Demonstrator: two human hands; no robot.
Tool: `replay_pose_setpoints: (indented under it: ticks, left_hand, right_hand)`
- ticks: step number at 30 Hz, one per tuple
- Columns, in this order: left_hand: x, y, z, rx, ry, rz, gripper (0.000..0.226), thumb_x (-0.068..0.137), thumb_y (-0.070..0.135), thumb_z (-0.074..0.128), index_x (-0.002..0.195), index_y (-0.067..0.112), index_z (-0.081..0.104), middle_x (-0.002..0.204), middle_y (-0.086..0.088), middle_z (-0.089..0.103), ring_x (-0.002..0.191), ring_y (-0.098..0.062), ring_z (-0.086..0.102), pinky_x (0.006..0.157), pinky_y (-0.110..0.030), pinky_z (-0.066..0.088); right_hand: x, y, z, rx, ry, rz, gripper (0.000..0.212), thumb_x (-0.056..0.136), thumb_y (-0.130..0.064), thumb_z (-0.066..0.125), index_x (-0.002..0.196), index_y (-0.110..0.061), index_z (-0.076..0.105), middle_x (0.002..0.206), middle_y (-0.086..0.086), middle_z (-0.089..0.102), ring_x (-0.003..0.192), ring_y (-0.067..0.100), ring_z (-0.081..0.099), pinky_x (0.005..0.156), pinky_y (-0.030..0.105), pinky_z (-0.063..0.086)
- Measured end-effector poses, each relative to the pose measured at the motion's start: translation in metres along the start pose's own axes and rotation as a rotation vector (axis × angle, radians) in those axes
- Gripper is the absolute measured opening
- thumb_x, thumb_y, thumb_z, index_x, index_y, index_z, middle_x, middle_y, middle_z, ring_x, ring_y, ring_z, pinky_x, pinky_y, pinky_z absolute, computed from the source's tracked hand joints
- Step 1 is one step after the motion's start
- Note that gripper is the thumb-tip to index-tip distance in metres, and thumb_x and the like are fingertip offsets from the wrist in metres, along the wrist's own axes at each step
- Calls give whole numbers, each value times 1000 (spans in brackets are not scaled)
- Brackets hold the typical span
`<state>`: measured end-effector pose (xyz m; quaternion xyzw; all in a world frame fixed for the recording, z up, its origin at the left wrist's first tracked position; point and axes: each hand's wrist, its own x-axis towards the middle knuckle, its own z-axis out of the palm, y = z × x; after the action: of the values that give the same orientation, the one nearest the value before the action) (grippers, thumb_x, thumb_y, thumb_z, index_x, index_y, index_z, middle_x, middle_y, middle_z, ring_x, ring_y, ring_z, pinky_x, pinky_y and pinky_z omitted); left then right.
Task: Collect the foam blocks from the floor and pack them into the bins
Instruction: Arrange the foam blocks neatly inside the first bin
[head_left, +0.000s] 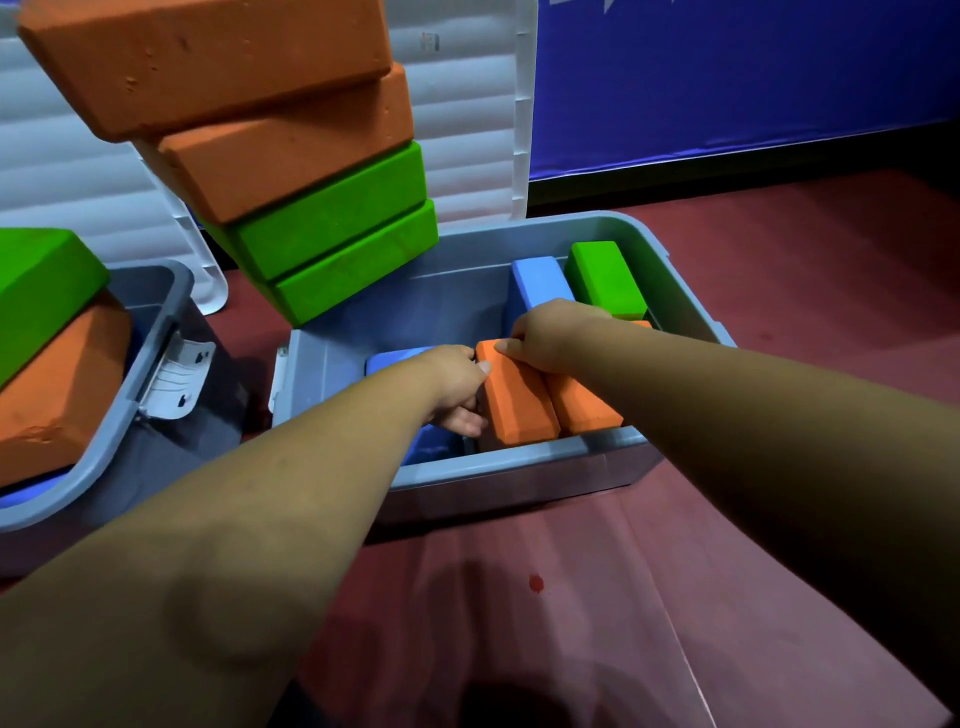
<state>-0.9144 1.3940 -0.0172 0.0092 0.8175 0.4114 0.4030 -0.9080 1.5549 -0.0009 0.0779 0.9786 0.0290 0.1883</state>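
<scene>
I see both hands inside the grey bin (519, 460). Left hand (457, 382) grips the orange block (519, 405) along its left side; right hand (550, 332) clasps its far end. Block sits at the bin's near wall, touching a second orange block (584, 408).

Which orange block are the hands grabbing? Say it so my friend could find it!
Find the open grey bin in the middle of the red floor. Against its near wall two orange blocks sit side by side. It is the left orange block, beside a blue block: the left hand grips its side and the right hand pinches its far end.
</scene>
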Motion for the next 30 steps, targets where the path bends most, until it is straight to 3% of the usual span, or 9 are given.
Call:
replay_pose_setpoints:
  ticks: [5, 8, 12, 15, 21, 23, 30]
  left_hand:
    - [-3, -4, -19, 23, -111, -25, 28, 112, 37, 41, 135, 25, 50, 119, -20, 71, 95, -33, 78, 85, -45, 64]
    - [-7, -9, -36, 35, -123, -41, 17, 112, 34, 42, 127, 33, 50, 118, -15, 72, 97, -33, 77, 93, -47, 61]
    - [3, -20, -57, 109, 52, -66, 28, 110, 22, 46, 134, 11, 55, 113, -14, 72, 97, -32, 76, 95, -46, 60]
    - [14, -35, -66, 185, 162, -168, 34, 107, 22, 52, 134, 1, 50, 113, -16, 66, 87, -34, 69, 97, -48, 59]
    - [30, -57, -64, 377, 128, -353, 63, 103, 34, 53, 154, 7, 28, 124, -30, 57, 89, -40, 69, 97, -58, 55]
    - [38, -61, -64, 382, 117, -381, 69, 100, 35, 54, 155, 7, 26, 123, -28, 53, 99, -44, 68, 97, -58, 54]
    - [62, -76, -63, 393, 86, -464, 80, 94, 41, 57, 158, 4, 26, 122, -33, 51, 92, -49, 68, 90, -60, 57]
  right_hand:
    - [6, -1, -4, -1, 22, -21, 68, 93, -80, 38, 128, -30, 67, 121, 4, 66, 115, 29, 59, 97, 42, 51]
    - [10, -1, -16, 19, 31, -65, 62, 93, -72, 50, 126, -24, 70, 122, 6, 68, 114, 28, 60, 95, 35, 51]
    - [15, -5, -23, 177, 162, -102, 43, 95, -51, 59, 113, -16, 75, 116, 12, 71, 112, 31, 61, 87, 32, 47]
    - [18, -17, -21, 241, 251, -157, 33, 93, -41, 61, 107, -15, 76, 110, 12, 72, 108, 31, 62, 85, 32, 46]
    - [18, -43, -4, 183, 194, -295, 26, 90, -33, 60, 106, -20, 76, 106, 8, 71, 103, 34, 63, 88, 39, 54]
    - [20, -43, -1, 187, 188, -294, 26, 90, -33, 59, 106, -20, 75, 105, 9, 69, 103, 33, 62, 88, 40, 55]
    - [23, -30, 7, 263, 212, -291, 24, 93, -39, 61, 101, -20, 75, 102, 7, 67, 99, 29, 61, 83, 34, 50]
